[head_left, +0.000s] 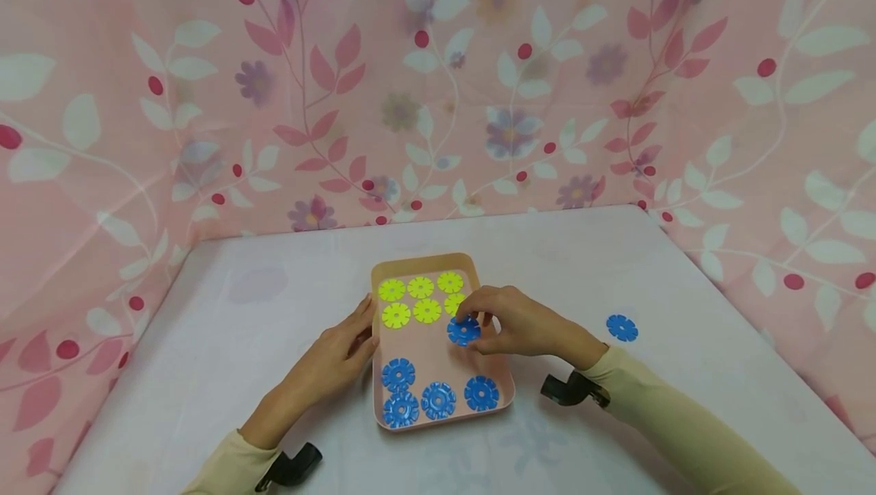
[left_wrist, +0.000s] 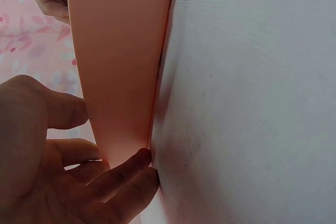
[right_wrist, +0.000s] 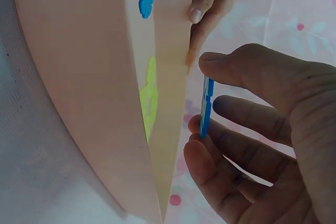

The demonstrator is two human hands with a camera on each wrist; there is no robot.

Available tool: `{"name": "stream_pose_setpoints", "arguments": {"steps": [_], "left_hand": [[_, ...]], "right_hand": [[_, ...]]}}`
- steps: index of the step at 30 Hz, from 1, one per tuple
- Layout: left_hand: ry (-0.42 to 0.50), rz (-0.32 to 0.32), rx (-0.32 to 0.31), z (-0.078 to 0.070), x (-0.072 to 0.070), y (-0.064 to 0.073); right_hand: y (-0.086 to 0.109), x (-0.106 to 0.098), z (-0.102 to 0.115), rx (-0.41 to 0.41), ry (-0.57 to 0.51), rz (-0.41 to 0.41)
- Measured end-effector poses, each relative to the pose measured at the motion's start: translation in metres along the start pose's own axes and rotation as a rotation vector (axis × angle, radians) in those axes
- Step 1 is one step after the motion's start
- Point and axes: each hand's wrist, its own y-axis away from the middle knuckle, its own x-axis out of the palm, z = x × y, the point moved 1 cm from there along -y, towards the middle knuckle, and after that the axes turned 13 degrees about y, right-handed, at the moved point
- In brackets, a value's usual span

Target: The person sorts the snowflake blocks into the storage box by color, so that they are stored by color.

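Observation:
A pink rectangular tray point(head_left: 445, 354) lies on the white table. In its far part sit several yellow-green notched discs point(head_left: 427, 310) in two rows; several blue notched discs point(head_left: 438, 401) lie along its near end. My right hand point(head_left: 516, 322) pinches a blue notched disc point(right_wrist: 207, 107) between thumb and fingertips, holding it over the tray's right side near the yellow rows. My left hand point(head_left: 341, 350) rests against the tray's left outer wall, its fingers point(left_wrist: 128, 174) fairly straight and touching low on that wall. Part of one yellow disc is hidden by the right hand.
One more blue notched disc point(head_left: 622, 328) lies on the white table point(head_left: 274, 343) to the right of the tray, beyond the right forearm. Pink floral cloth point(head_left: 438, 99) hangs behind the table and at both sides. A black wrist mount point(head_left: 575, 388) sticks out under each sleeve.

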Motion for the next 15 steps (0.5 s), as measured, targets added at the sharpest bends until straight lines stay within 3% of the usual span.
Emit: {"name": "stream_pose_setpoints", "arguments": {"steps": [15], "left_hand": [[-0.002,0.004,-0.005,0.0000,-0.0001,-0.0010]], "right_hand": [[-0.0048,0.0101,0.0062,0.050,-0.029,0.045]]}}
